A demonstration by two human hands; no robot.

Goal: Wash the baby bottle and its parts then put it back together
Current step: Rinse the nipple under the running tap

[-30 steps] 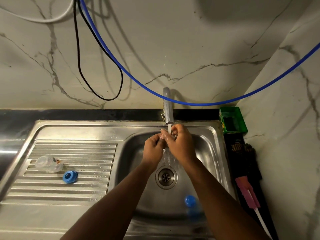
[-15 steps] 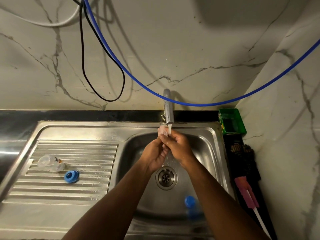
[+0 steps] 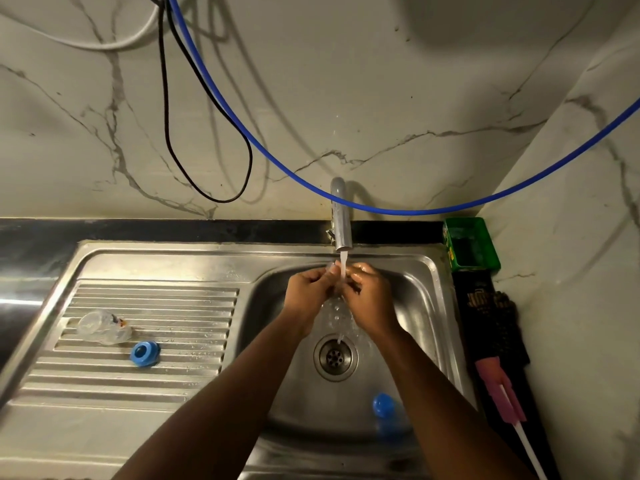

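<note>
Under the running tap (image 3: 341, 223), my left hand (image 3: 308, 292) and my right hand (image 3: 370, 296) are pressed together, fingers curled around a small clear bottle part (image 3: 330, 269). Only a pale edge of it shows at my left fingertips. Water runs over both hands into the sink basin (image 3: 415, 306). The clear bottle body (image 3: 102, 329) lies on its side on the ribbed drainboard (image 3: 173, 306). Next to it sits a blue screw ring (image 3: 144, 353). A blue cap (image 3: 382, 405) rests in the basin's near right corner.
A pink-headed brush with a white handle (image 3: 500, 396) lies on the dark ledge right of the sink. A green tub (image 3: 471, 245) stands in the back corner. A blue hose (image 3: 277, 168) and a black cable (image 3: 166, 116) hang across the marble wall.
My hands have spread slightly apart and shifted under the stream, still working the small clear part. The bottle, ring and cap have not moved.
</note>
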